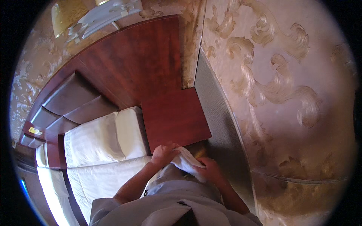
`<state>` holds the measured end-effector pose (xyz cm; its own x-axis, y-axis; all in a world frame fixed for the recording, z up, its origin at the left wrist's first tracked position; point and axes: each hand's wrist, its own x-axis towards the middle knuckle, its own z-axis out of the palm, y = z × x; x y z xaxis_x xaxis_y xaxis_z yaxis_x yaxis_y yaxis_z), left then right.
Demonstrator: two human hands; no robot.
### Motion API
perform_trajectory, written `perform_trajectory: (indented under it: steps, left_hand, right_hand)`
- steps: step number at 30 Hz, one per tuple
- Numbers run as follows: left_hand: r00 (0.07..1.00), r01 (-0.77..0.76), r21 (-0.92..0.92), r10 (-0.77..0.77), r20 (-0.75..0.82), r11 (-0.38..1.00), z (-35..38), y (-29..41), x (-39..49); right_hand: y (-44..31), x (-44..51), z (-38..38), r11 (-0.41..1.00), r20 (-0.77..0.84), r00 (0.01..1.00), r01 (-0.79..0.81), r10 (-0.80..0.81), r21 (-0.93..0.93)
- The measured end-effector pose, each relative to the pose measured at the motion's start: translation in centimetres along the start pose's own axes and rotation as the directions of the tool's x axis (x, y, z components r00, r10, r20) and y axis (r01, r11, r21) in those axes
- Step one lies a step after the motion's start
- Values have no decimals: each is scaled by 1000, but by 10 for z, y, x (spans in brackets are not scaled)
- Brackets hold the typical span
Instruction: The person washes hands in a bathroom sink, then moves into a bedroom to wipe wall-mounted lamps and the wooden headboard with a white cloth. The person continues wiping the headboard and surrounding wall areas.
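Note:
A folded white cloth (185, 162) is stretched between my two hands, just in front of my waist. My left hand (164, 155) grips its upper left end, close to the near edge of a reddish wooden nightstand (175, 117). The lower right end is pinched by my right hand (208, 168), thumb and fingers on its edge. Beneath the cloth, something yellowish shows between the nightstand and my body, too blurred to name.
Left of the nightstand stands a bed with white pillows (96, 138) and a white cover (104, 176). Behind it rises a wooden headboard panel (135, 59) with brown padded cushions (73, 96). A wall lamp (68, 17) hangs above. Scroll-patterned wallpaper (271, 84) borders the right side.

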<state>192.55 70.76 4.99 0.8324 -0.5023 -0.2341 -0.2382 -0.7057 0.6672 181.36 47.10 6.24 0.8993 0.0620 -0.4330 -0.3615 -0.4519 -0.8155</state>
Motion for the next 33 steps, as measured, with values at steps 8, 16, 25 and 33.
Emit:
perform_trajectory:
  steps: [8,16,25,33]
  left_hand:
    - [938,-257,-89,226,-263,962,5,6,52]
    - [996,-66,469,30,85,881,-24,3,133]
    - [968,149,-377,-56,246,914,-102,-5,282]
    - [930,-169,-265,65,-362,949,-114,28,397]
  right_hand:
    - [23,17,-3,913,-321,947,114,20,391]
    - [23,59,-36,968,-371,899,-172,231,185]
    - [0,147,-68,812,-405,881,44,243,582]
    - [-44,241,-95,4,-131,969,133,212,991]
